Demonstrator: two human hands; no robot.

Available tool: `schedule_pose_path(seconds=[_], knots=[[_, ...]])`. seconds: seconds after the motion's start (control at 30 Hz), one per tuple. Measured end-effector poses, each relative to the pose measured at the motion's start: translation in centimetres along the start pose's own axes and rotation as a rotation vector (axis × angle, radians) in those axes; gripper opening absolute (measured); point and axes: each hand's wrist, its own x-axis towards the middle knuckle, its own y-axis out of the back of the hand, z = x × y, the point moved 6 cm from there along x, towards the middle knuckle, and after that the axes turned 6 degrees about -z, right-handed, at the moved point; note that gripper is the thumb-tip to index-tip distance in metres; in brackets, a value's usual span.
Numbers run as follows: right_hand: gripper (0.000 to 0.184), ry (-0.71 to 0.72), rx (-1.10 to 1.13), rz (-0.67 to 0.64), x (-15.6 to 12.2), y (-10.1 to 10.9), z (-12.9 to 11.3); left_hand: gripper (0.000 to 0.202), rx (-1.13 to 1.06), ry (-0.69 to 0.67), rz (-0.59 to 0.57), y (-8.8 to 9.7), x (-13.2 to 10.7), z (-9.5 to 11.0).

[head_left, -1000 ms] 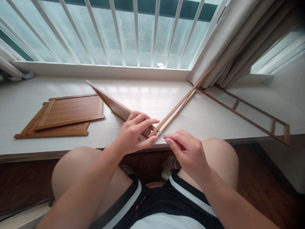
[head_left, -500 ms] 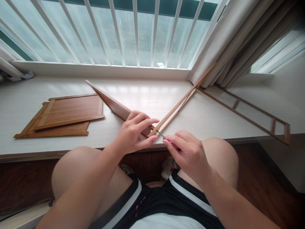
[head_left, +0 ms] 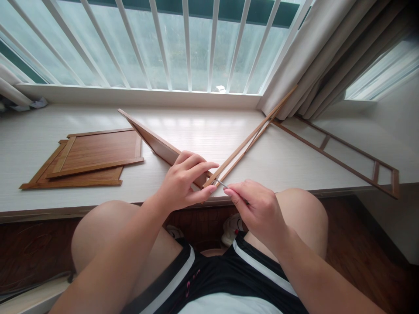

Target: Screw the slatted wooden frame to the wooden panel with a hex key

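Note:
My left hand point(head_left: 183, 183) grips the corner where an upright wooden panel point(head_left: 150, 140) meets a thin wooden frame point(head_left: 248, 141) that slants away to the right. Its fingers are curled round that joint near the front edge of the white ledge point(head_left: 209, 135). My right hand point(head_left: 257, 207) pinches a thin metal tool point(head_left: 221, 183), perhaps a small screwdriver, with its tip against the same corner. Both hands hover just above my bare knees.
A stack of flat brown wooden panels point(head_left: 85, 157) lies on the ledge at the left. A long ladder-like wooden frame point(head_left: 347, 155) lies at the right. Behind are a barred window point(head_left: 183, 43) and a beige curtain point(head_left: 321, 56). Dark wooden floor lies below the ledge.
My right hand has shifted slightly with the metal tool against the corner joint. My left hand and the wooden parts have stayed in place.

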Motion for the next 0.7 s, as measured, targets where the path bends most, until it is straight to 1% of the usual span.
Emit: schedule_pose_path(seconds=[0.03, 0.1, 0.2, 0.27, 0.3, 0.33, 0.37, 0.47, 0.53, 0.6, 0.7], knots=[[0.017, -0.043, 0.054, -0.001, 0.0, -0.1, 0.2, 0.04, 0.001, -0.001, 0.0, 0.0, 0.0, 0.0], [0.022, -0.191, 0.248, -0.023, -0.1, -0.6, 0.9, 0.04, 0.002, -0.001, -0.002, 0.0, 0.0, 0.0], [0.031, -0.461, 0.748, -0.119, -0.4, -2.6, 2.0, 0.04, 0.004, 0.003, -0.002, 0.0, -0.1, 0.0], [0.036, -0.564, 1.035, -0.176, -0.6, -3.8, 1.9, 0.041, 0.002, 0.002, -0.001, -0.1, -0.1, 0.0], [0.038, -0.586, 1.109, -0.188, -0.7, -4.2, 1.8, 0.041, 0.0, 0.003, -0.002, -0.1, -0.2, -0.1], [0.04, -0.592, 1.125, -0.178, -0.8, -4.3, 1.8, 0.041, -0.001, 0.004, -0.004, -0.1, -0.2, -0.1], [0.041, -0.582, 1.086, -0.153, -0.9, -4.2, 1.9, 0.041, -0.002, 0.007, -0.006, -0.1, -0.2, -0.1], [0.045, -0.486, 0.818, -0.079, -1.2, -3.5, 1.8, 0.042, -0.007, 0.014, -0.012, -0.1, -0.2, -0.2], [0.048, -0.416, 0.684, -0.063, -1.3, -3.3, 1.7, 0.042, -0.01, 0.009, -0.014, -0.1, -0.2, -0.1], [0.048, -0.375, 0.63, -0.047, -1.4, -3.2, 1.7, 0.042, -0.012, 0.001, -0.011, -0.1, -0.2, -0.1], [0.045, -0.34, 0.617, -0.013, -1.4, -3.0, 1.7, 0.042, -0.015, -0.01, -0.004, 0.0, -0.2, 0.0]])
